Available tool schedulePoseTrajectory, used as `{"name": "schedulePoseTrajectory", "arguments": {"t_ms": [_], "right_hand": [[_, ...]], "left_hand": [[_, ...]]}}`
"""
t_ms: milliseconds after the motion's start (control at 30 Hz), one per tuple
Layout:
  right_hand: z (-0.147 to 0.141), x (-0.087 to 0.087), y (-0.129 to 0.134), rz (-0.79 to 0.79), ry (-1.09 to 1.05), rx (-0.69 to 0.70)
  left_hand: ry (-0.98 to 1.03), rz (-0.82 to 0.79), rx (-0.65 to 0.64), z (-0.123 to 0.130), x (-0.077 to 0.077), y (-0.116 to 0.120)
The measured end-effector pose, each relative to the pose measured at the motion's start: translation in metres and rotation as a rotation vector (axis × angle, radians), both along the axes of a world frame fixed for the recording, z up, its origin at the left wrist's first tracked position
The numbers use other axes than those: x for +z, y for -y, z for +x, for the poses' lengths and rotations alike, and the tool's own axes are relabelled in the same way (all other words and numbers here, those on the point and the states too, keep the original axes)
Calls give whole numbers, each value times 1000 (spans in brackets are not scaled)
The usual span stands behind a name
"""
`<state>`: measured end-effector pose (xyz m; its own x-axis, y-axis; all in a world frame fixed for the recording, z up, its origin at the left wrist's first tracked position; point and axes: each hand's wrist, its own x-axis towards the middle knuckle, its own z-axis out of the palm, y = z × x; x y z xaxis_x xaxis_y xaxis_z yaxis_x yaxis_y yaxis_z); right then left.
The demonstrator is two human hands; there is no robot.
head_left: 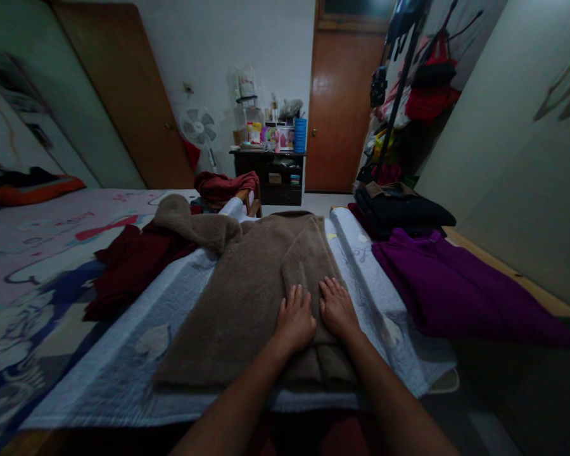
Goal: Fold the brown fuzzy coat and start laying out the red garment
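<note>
A brown fuzzy coat (247, 297) lies spread over a light blue quilted cover (180, 316). Its right sleeve is folded in over the body, while the left sleeve (194, 228) stretches out to the left. My left hand (296, 318) rests flat on the coat near the folded sleeve, fingers spread a little. Just to its right, my right hand (336, 305) also lies flat on the coat, close to its right edge, fingers extended. Neither hand grips anything.
Dark red clothing (133, 263) lies at the left beside a patterned bedspread (38, 253). At the right are a folded purple garment (456, 285) and a dark folded pile (401, 209). A fan (200, 126) and black cabinet (268, 177) stand behind.
</note>
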<state>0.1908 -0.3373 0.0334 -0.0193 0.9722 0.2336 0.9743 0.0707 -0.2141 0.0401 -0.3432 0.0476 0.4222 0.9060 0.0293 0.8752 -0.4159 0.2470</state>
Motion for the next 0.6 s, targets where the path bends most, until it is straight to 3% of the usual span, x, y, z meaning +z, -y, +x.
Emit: {"name": "schedulePoseTrajectory", "arguments": {"t_ms": [300,600], "right_hand": [[-4,7,13,95,40,91],[3,0,18,11,35,172]], "left_hand": [[32,34,30,0,-8,1],[49,24,27,-2,-9,2]]}}
